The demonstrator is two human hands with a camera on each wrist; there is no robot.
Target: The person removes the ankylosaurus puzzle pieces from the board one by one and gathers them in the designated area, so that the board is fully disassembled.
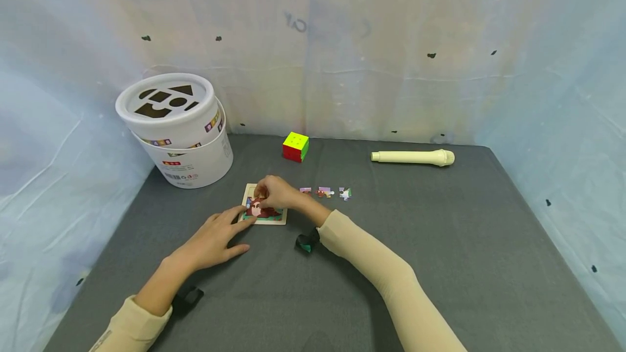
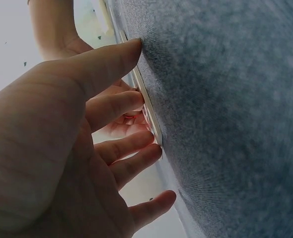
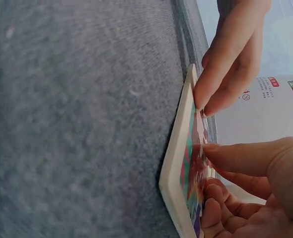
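A small jigsaw puzzle in a pale wooden frame lies on the grey cloth, its red-brown and green picture partly covered by the hands. My left hand is spread flat, with index and middle fingertips on the frame's left side and thumb apart on the cloth side. Bent over the picture, my right hand pinches a puzzle piece between thumb and curled fingers, right at the board's surface; the fingers hide most of the piece. In the right wrist view, the right thumb touches the picture.
Three loose puzzle pieces lie in a row right of the board. Behind stand a yellow, red and green cube and a cream toy microphone. A white bucket with a shape-hole lid stands at the back left.
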